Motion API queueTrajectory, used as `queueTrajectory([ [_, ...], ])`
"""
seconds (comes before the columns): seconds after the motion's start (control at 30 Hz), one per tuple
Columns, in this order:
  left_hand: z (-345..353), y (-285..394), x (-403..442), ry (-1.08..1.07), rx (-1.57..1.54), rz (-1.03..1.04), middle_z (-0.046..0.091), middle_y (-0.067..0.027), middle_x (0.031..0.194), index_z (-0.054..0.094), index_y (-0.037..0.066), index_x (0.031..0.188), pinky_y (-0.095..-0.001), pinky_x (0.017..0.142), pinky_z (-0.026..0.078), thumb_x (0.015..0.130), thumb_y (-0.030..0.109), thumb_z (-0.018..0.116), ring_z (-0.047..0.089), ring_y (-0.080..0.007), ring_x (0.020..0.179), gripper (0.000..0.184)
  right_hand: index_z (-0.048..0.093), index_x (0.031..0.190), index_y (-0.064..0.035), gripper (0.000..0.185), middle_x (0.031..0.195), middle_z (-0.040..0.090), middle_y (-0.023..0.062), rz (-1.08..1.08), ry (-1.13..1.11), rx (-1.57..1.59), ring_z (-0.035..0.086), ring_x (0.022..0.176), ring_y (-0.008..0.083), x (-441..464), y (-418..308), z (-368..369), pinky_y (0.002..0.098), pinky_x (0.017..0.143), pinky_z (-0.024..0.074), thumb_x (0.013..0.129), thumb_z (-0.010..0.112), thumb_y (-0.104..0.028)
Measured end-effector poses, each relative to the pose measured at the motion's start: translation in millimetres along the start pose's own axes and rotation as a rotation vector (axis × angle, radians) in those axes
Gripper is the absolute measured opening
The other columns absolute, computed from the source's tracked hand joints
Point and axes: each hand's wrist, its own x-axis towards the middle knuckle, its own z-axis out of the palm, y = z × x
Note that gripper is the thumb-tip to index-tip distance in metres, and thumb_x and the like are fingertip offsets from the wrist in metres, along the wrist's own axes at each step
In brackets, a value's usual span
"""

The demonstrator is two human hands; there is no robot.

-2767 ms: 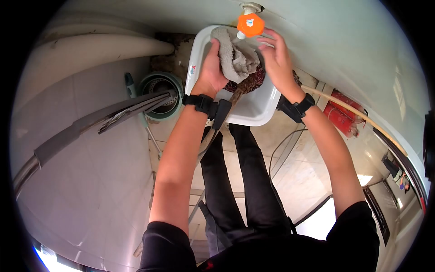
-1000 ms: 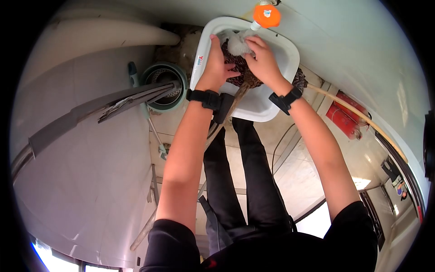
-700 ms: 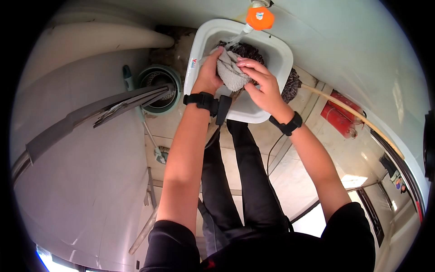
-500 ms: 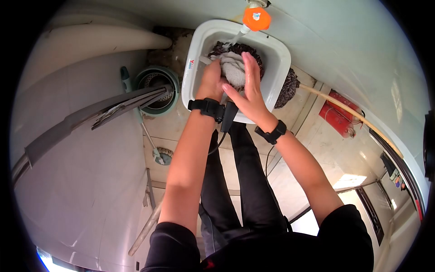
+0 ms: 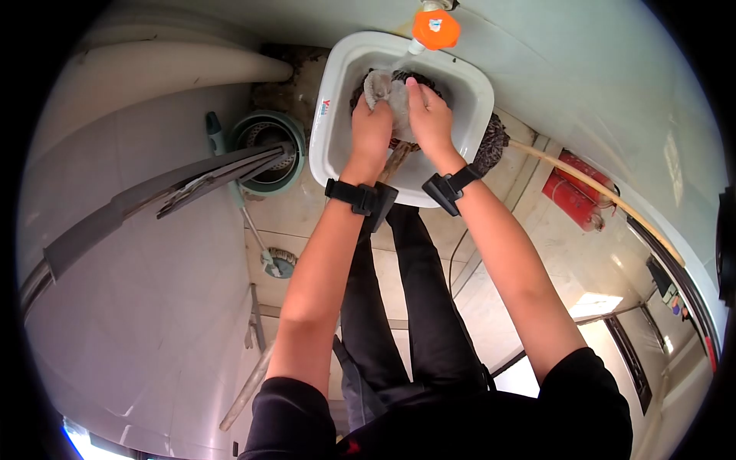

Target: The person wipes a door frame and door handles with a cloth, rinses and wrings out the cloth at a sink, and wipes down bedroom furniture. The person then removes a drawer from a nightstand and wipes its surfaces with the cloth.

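Note:
Inside the white sink [image 5: 481, 96], my left hand [image 5: 372, 129] is closed on the left side of a wet, light grey cloth [image 5: 395, 98]. My right hand [image 5: 431, 119] grips the cloth's right side, thumb on top. Beneath the cloth lies a dark mop head [image 5: 420, 77], partly covered by it and my hands. A wooden handle [image 5: 395, 161] slants from there over the sink's near edge, between my wrists. Water seems to run from the tap with an orange handle [image 5: 436, 29] just beyond my hands.
A green mop bucket [image 5: 297, 167] stands on the floor left of the sink, with a brush [image 5: 279, 262] nearer me. On the right are another dark mop head [image 5: 491, 146], its wooden pole [image 5: 571, 172] and red bottles [image 5: 576, 190]. Grey poles [image 5: 165, 172] cross the left side.
My hands have gone from cupping the cloth with straight fingers to gripping it on both sides. The cloth is drawn up and bunched between them, and the wooden handle now shows below.

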Motion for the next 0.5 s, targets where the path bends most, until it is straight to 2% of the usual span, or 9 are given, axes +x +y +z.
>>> queueTrajectory([
  [0.03,-2,-2,1,0.0,-0.001,0.0,0.061,-0.0078,0.098,0.053,0.002,0.118,-0.0311,0.074,0.046,0.086,0.01,0.042,0.058,-0.0203,0.084,0.035,0.059,0.082,0.0013,0.043,0.065,0.057,0.014,0.032,0.027,0.026,0.054,0.062,0.0231,0,2,4,0.0345,0.063,0.0435,0.094,0.045,-0.038],
  [0.1,-8,-2,0,0.01,0.138,0.165,0.062,-0.0103,0.095,0.053,-0.002,0.117,-0.0291,0.074,0.046,0.083,0.008,0.043,0.057,-0.0184,0.083,0.036,0.058,0.081,0.0017,0.043,0.064,0.056,0.0139,0.075,0.004,0.093,0.052,0.061,0.0241,1,10,12,0.0353,0.062,0.0427,0.094,0.044,-0.036],
  [0.13,-12,-2,1,0.011,0.139,0.165,0.062,-0.0103,0.095,0.053,-0.002,0.117,-0.0291,0.074,0.046,0.083,0.008,0.043,0.057,-0.0184,0.083,0.036,0.057,0.079,0.002,0.042,0.064,0.055,0.0138,0.119,-0.019,0.16,0.05,0.059,0.0251,3,14,16,0.0361,0.062,0.042,0.094,0.042,-0.034],
  [0.2,-22,-2,1,-0.128,0.142,0.268,0.062,-0.0123,0.095,0.051,-0.003,0.118,-0.0298,0.075,0.046,0.082,0.006,0.044,0.057,-0.0176,0.084,0.038,0.058,0.077,0.0008,0.04,0.062,0.055,0.0107,0.148,-0.043,0.23,0.048,0.058,0.0222,6,22,21,0.0354,0.061,0.0408,0.095,0.041,-0.031],
  [0.27,-29,-2,1,-0.147,0.197,0.262,0.061,-0.0125,0.096,0.051,-0.004,0.117,-0.03,0.077,0.045,0.082,0.005,0.044,0.057,-0.0175,0.086,0.037,0.06,0.079,-0.001,0.038,0.069,0.058,0.0074,0.383,-0.256,0.345,0.049,0.063,0.0182,10,29,21,0.0349,0.06,0.0399,0.095,0.042,-0.03],
  [0.33,-35,0,1,-0.167,0.249,0.258,0.061,-0.0127,0.097,0.051,-0.005,0.116,-0.0302,0.078,0.045,0.082,0.005,0.045,0.057,-0.0174,0.088,0.036,0.061,0.083,-0.0012,0.036,0.075,0.059,0.007,0.425,-0.318,0.394,0.05,0.067,0.0171,14,40,25,0.0343,0.062,0.0408,0.095,0.042,-0.029],
  [0.4,-41,3,-2,-0.289,0.272,0.231,0.06,-0.0156,0.1,0.05,-0.005,0.117,-0.031,0.081,0.044,0.081,0.005,0.047,0.057,-0.0226,0.093,0.037,0.062,0.087,-0.0014,0.035,0.081,0.061,0.0065,0.466,-0.382,0.442,0.051,0.071,0.016,11,31,22,0.0338,0.063,0.0418,0.095,0.042,-0.028],
  [0.43,-42,2,-2,-0.289,0.272,0.231,0.06,-0.0156,0.1,0.05,-0.005,0.117,-0.031,0.081,0.044,0.081,0.005,0.047,0.057,-0.0226,0.093,0.037,0.062,0.091,-0.0002,0.035,0.085,0.061,0.0074,0.518,-0.435,0.421,0.053,0.075,0.0166,10,27,17,0.0333,0.066,0.0431,0.095,0.042,-0.028],
  [0.5,-44,-8,1,-0.35,0.375,0.362,0.059,-0.0186,0.103,0.05,-0.004,0.117,-0.0319,0.083,0.044,0.08,0.004,0.048,0.057,-0.0296,0.095,0.039,0.063,0.095,0.001,0.035,0.089,0.061,0.0083,0.568,-0.483,0.4,0.054,0.078,0.0172,13,31,13,0.0327,0.068,0.0443,0.095,0.042,-0.028],
])
